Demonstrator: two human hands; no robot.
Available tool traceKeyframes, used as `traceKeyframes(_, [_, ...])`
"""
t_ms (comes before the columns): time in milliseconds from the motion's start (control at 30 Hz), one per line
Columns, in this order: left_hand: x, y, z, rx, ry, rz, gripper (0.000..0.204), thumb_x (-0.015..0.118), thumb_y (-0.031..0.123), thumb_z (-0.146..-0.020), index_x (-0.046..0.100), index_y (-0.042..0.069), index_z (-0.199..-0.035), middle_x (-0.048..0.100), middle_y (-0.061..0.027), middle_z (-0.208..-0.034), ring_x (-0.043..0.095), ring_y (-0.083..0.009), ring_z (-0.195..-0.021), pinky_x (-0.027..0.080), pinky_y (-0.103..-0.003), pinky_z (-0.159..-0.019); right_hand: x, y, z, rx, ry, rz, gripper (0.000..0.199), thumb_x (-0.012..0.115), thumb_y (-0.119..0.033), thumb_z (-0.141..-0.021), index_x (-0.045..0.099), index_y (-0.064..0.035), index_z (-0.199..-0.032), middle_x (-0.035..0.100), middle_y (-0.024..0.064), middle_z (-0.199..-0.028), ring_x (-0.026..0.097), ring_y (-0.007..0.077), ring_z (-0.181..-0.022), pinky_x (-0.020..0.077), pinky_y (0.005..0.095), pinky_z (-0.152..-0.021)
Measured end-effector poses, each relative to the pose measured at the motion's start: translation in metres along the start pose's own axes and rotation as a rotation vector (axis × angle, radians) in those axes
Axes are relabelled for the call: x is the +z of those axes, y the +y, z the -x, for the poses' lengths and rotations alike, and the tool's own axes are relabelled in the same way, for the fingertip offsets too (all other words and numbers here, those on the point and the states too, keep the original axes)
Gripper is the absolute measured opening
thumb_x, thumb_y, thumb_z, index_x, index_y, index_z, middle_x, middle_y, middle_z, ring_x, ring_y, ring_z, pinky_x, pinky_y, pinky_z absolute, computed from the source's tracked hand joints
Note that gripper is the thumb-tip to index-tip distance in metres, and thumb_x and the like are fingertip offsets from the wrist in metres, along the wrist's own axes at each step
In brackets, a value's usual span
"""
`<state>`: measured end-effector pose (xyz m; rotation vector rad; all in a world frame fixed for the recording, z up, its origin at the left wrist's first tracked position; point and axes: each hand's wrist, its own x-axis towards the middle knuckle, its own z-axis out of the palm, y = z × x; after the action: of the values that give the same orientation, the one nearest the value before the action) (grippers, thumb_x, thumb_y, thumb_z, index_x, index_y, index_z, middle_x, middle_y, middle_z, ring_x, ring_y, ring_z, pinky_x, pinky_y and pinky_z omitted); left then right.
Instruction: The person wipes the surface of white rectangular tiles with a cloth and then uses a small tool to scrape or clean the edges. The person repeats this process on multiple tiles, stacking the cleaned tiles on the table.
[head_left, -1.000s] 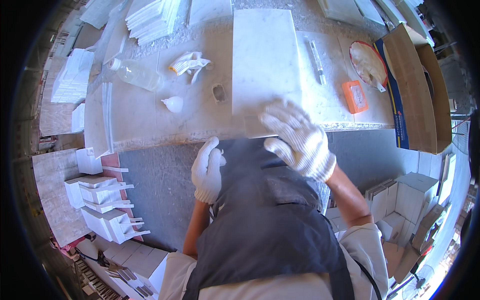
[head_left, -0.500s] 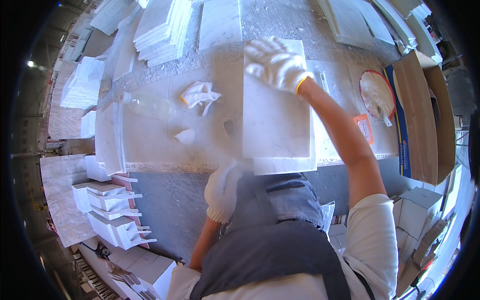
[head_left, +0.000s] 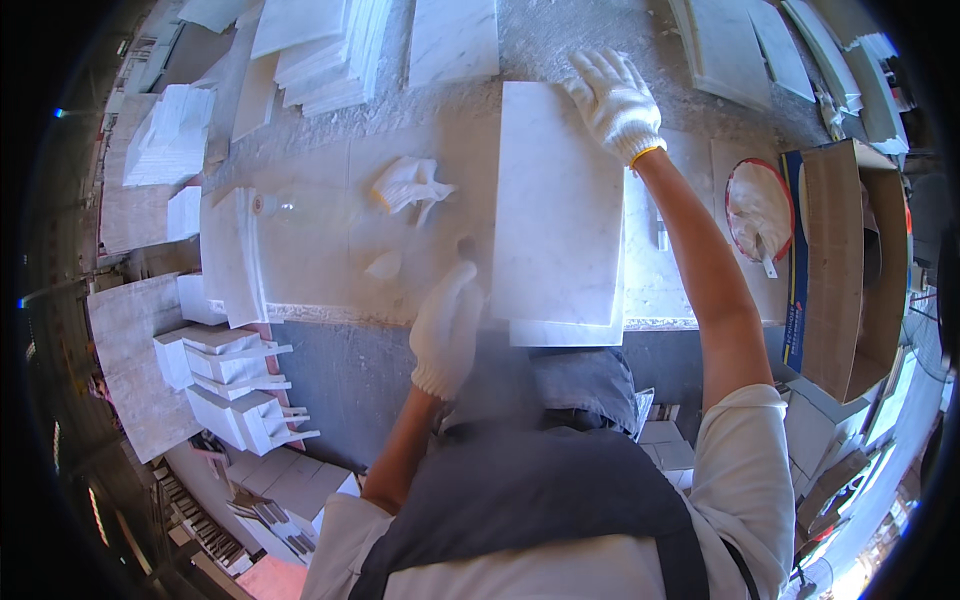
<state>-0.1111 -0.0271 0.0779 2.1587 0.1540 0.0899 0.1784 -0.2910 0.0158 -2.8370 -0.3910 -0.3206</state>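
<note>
A white, faintly veined stone slab (head_left: pixel 557 210) lies lengthwise in front of me, on top of another pale slab (head_left: pixel 565 334) whose near edge sticks out. My right hand (head_left: pixel 617 105), in a white knit glove with a yellow-edged cuff, is at the slab's far right corner. Its fingers are stretched out and reach beyond the far edge. My left hand (head_left: pixel 446 330), gloved too, is beside the slab's near left side with its fingers pressed together. Whatever it may hold is hidden by haze. A small dark patch (head_left: pixel 466 248) shows on the table just beyond its fingertips.
A crumpled white glove (head_left: pixel 412 185) and a small pale lump (head_left: pixel 384 265) lie left of the slab. A hazy clear bottle (head_left: pixel 286 207) is further left. To the right are a red-rimmed round pad (head_left: pixel 759 205) and an open cardboard box (head_left: pixel 835 270). Stacked slabs (head_left: pixel 335 55) stand beyond.
My right hand has slid from across the slab's far end to its far right corner. My left hand has risen slightly along the left side. The orange-framed card is now hidden from view.
</note>
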Motion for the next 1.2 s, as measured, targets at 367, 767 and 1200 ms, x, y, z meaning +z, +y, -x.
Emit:
traceKeyframes(367, [0.004, 0.020, -0.037, -0.230, -0.252, -0.107, 0.046, 0.065, 0.030, -0.102, 0.064, -0.001, -0.137, 0.068, -0.0184, -0.137, 0.063, -0.0276, -0.128, 0.045, -0.037, -0.112, -0.006, -0.036, 0.109, 0.494, 0.203, -0.623, 0.060, 0.050, -0.037, -0.110, 0.040, -0.0073, -0.161, 0.053, 0.0170, -0.156, 0.065, 0.0258, -0.127, 0.0533, 0.0322, -0.103])
traceKeyframes(767, [0.011, 0.029, -0.066, -0.384, -0.385, -0.220, 0.067, 0.056, 0.055, -0.102, 0.056, 0.003, -0.144, 0.063, -0.0255, -0.139, 0.057, -0.0417, -0.133, 0.040, -0.046, -0.113, -0.049, -0.097, 0.214, 0.527, 0.243, -0.605, 0.041, 0.057, -0.018, -0.106, 0.061, 0.0033, -0.141, 0.065, 0.0269, -0.138, 0.061, 0.0426, -0.131, 0.0474, 0.0462, -0.112])
traceKeyframes(1200, [0.019, -0.005, -0.083, -0.401, -0.396, -0.006, 0.056, 0.059, 0.055, -0.101, 0.067, 0.007, -0.127, 0.069, -0.0227, -0.130, 0.064, -0.0379, -0.123, 0.046, -0.047, -0.105, -0.070, -0.107, 0.217, 0.347, 0.113, -0.415, 0.046, 0.063, -0.025, -0.100, 0.063, -0.0023, -0.140, 0.057, 0.0247, -0.148, 0.051, 0.0465, -0.139, 0.0419, 0.0524, -0.116])
